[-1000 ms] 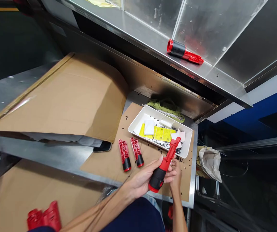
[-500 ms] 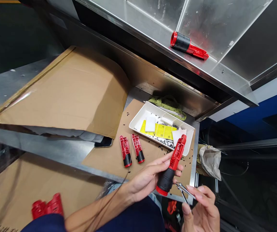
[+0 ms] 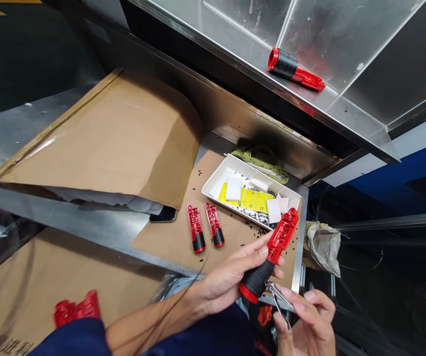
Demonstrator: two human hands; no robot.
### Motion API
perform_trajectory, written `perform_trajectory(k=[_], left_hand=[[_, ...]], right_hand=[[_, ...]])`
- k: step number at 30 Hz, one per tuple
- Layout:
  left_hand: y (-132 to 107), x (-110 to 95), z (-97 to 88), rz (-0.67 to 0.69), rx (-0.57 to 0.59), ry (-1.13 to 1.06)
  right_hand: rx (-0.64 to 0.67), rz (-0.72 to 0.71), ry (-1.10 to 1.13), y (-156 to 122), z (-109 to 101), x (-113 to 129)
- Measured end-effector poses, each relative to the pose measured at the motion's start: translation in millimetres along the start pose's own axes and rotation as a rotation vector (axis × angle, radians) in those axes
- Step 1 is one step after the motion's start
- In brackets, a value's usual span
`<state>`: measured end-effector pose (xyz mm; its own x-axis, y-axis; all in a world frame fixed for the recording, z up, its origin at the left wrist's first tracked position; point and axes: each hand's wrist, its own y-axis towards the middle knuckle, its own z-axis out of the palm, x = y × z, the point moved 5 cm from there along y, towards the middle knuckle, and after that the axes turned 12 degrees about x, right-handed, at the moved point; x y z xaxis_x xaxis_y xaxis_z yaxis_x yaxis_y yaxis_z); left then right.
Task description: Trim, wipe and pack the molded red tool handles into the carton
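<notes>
Two hands busy, head view only. Left hand (image 3: 231, 274) is wrapped round a red-and-black housing (image 3: 275, 249), thumb on top, fingers underneath. Held over the near edge of the counter (image 3: 131, 237), slanted, black end toward the body, red hollow side facing up; probably so its inside and side edge are easy to see and reach.

Right hand (image 3: 311, 321) pinches a small metal tool (image 3: 281, 299), two levers spread, between thumb and fingers. Its tip sits at the black end's side; can't tell if it touches. Fingertip hold looks chosen for fine control; left hand likely serves as the vise.

Two similar housings, a left piece (image 3: 196, 229) and a right piece (image 3: 214, 225), lie side by side on the cardboard sheet (image 3: 171, 242), hollow side up. Sheet probably saves them from scratches. White tray (image 3: 215, 179) just beyond holds a yellow sheet (image 3: 250, 199) and black bits; likely parked there for easy reach. More bits lie loose round it. Another housing (image 3: 297, 69) rests on the metal shelf (image 3: 242, 29) above.
</notes>
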<state>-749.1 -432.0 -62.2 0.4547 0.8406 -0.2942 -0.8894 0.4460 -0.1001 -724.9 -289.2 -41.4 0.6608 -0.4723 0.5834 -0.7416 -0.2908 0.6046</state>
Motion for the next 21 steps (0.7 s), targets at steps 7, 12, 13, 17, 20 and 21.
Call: perform_trajectory(k=[7,12,13,17,20,21], left_hand=[[1,3,3.2,0.004,0.012,-0.015],[2,6,3.2,-0.016,0.006,-0.015],[2,6,3.3,-0.018,0.007,-0.012],[3,7,4.7,-0.029,0.021,-0.001],[4,8,5.3,-0.039,0.023,-0.005],[4,8,5.2,-0.044,0.021,-0.01]], right_hand=[[0.032,-0.018,-0.05,-2,-4,-2],[0.027,-0.02,-0.051,-4,-6,-4],[0.024,-0.016,-0.046,-4,-5,-4],[0.004,0.002,-0.038,-8,-7,-5],[0.025,0.059,-0.067,-14,-11,-8],[0.044,0.087,-0.068,-16,-11,-9]])
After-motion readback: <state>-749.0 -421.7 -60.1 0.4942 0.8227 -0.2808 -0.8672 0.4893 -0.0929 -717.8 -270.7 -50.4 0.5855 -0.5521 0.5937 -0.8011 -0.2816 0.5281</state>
